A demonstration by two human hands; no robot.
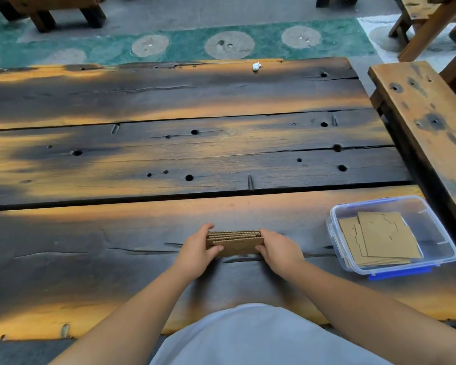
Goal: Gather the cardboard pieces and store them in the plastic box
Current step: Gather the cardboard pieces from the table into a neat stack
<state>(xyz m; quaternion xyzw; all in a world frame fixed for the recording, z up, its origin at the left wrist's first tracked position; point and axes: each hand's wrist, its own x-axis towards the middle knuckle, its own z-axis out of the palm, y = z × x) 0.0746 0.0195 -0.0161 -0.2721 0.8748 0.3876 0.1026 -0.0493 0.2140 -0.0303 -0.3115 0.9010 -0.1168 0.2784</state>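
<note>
A small stack of brown cardboard pieces (234,242) stands on edge on the dark wooden table (169,154), near its front. My left hand (198,252) grips the stack's left end, thumb in front and fingers behind. My right hand (281,250) grips the right end the same way. To the right sits a clear plastic box (429,219) with blue clips, open on top. Several flat cardboard pieces (379,238) lie inside it.
A wooden bench (427,119) runs along the table's right side, close behind the box. A small crumpled white scrap (256,66) lies at the table's far edge. More benches stand on the green patterned floor beyond.
</note>
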